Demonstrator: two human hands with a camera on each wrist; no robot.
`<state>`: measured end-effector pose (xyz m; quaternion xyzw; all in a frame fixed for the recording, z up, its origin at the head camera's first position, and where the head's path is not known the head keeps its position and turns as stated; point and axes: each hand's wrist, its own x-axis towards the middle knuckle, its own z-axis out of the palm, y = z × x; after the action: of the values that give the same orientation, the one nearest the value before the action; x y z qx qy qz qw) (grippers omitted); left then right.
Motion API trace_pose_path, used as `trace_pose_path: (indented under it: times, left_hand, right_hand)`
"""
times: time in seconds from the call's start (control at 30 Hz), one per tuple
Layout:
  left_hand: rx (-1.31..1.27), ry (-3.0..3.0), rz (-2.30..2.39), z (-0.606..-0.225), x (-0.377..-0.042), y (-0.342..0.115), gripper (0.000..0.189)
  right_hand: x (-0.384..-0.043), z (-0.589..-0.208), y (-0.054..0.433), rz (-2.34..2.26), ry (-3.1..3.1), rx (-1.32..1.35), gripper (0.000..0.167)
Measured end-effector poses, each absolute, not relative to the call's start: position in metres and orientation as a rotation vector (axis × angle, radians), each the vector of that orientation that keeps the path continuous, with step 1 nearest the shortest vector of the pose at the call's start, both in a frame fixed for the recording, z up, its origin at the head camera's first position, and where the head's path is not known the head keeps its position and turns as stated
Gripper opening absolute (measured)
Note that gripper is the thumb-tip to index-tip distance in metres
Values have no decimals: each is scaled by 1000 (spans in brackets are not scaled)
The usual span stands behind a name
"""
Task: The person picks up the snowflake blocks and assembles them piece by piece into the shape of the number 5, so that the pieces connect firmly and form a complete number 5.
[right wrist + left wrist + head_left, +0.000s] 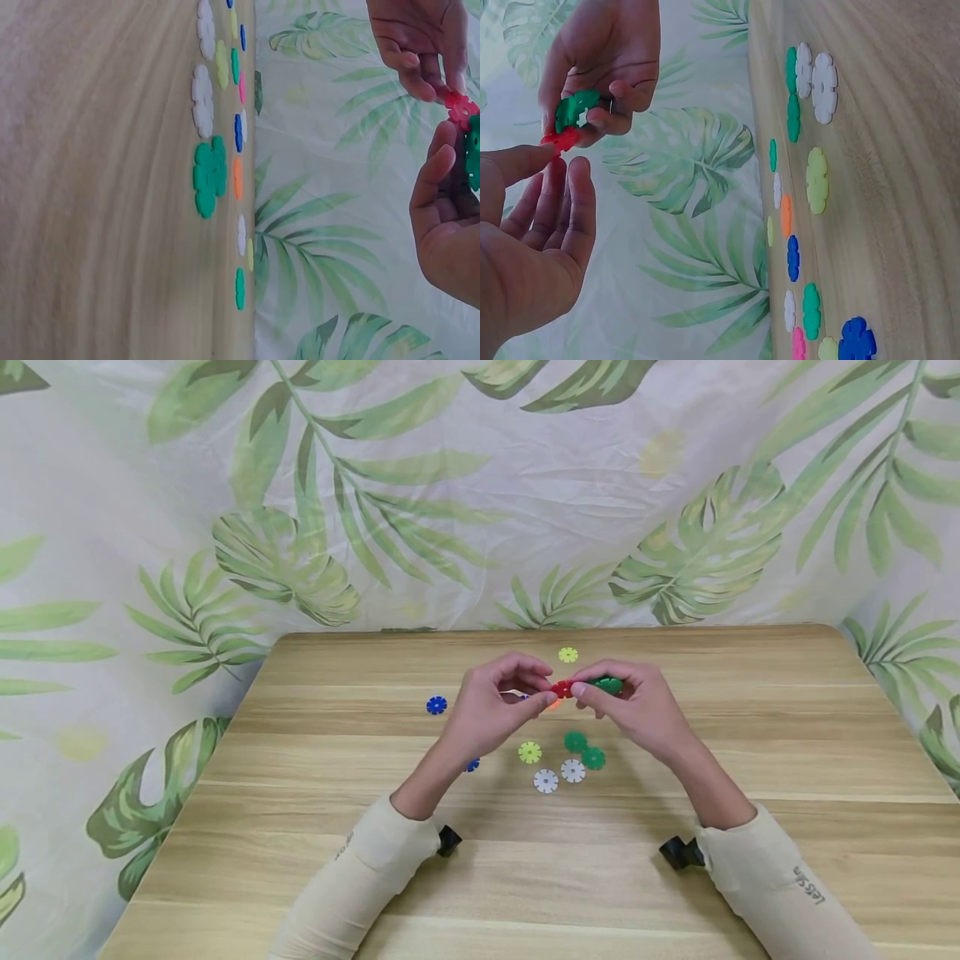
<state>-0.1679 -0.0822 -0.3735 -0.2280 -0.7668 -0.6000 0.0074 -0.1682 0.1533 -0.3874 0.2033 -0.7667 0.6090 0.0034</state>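
Observation:
Between the fingertips of both hands, above the table, is a red notched building disc [562,688]. My left hand [487,706] pinches its left edge between thumb and fingers. My right hand [641,706] grips a green notched building disc [609,685], with its thumb and forefinger at the red disc's right edge. In the left wrist view, the red disc [559,140] touches the green disc [575,111]; whether they interlock, I cannot tell. The right wrist view shows the red disc [461,109] just above the green one [473,154], which the frame edge cuts off.
Loose discs lie on the wooden table [300,860]: two white [546,781], two green [593,758], a yellow [529,752], a blue [437,705] at left and a yellow [567,655] farther back. Others are partly hidden by my hands. A leaf-patterned cloth [420,527] hangs behind.

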Motion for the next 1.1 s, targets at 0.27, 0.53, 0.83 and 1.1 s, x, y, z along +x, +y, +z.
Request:
trace_pose_path:
  times: [0.27, 0.53, 0.83, 1.1]
  left_hand:
    - [-690, -2518, -1830, -372, -170, -83, 22]
    - [-845, -2822, -1602, -393, -181, -78, 23]
    - [-1009, -3057, -1408, -409, -200, -67, 31]
    - [-1031, -3143, -1288, -421, -213, -62, 33]
  right_hand:
    - [-170, -378, 163, 1867, -2406, 559, 15]
    - [-170, -376, 167, 1940, -2359, 513, 16]
    - [-169, -374, 168, 1961, -2351, 486, 14]
    - [-171, -377, 173, 1966, -2345, 480, 13]
